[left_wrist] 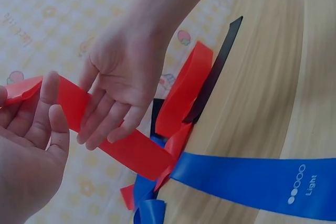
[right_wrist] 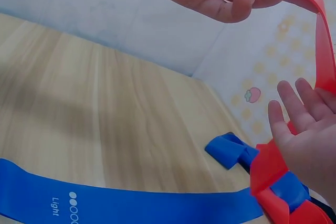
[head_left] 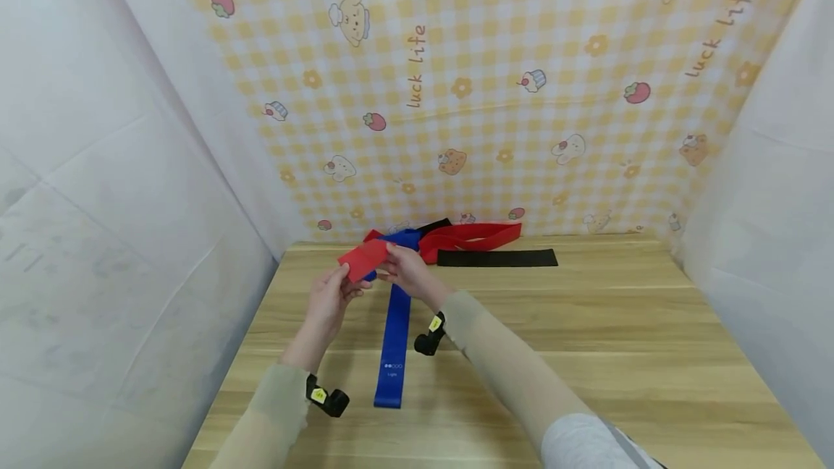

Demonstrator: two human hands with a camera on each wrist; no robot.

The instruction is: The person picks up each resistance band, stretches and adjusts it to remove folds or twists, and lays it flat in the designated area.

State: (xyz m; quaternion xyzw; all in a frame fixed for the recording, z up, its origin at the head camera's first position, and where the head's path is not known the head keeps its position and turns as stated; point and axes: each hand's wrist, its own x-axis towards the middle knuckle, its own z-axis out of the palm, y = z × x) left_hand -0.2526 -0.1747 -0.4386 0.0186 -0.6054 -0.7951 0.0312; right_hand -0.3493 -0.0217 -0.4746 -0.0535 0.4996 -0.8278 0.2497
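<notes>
A red resistance band [head_left: 362, 260] is held up above the table between both hands. My left hand [head_left: 328, 300] pinches its near left end, thumb on top. My right hand [head_left: 408, 268] grips the band farther right; in the left wrist view its fingers lie against the red strip [left_wrist: 73, 103], thumb hidden behind it. Behind and below, a tangled pile holds a blue band [head_left: 394, 353], whose flat strip marked "Light" runs toward the front. Another red loop [head_left: 478, 235] and a black band [head_left: 497, 258] extend to the right from the pile.
The wooden table [head_left: 586, 353] backs onto a checked cloth [head_left: 482, 121] with cartoon prints. White sheets hang as side walls, the left one [head_left: 130, 237] nearer the hands. A small black camera [head_left: 430, 339] sits on each wrist.
</notes>
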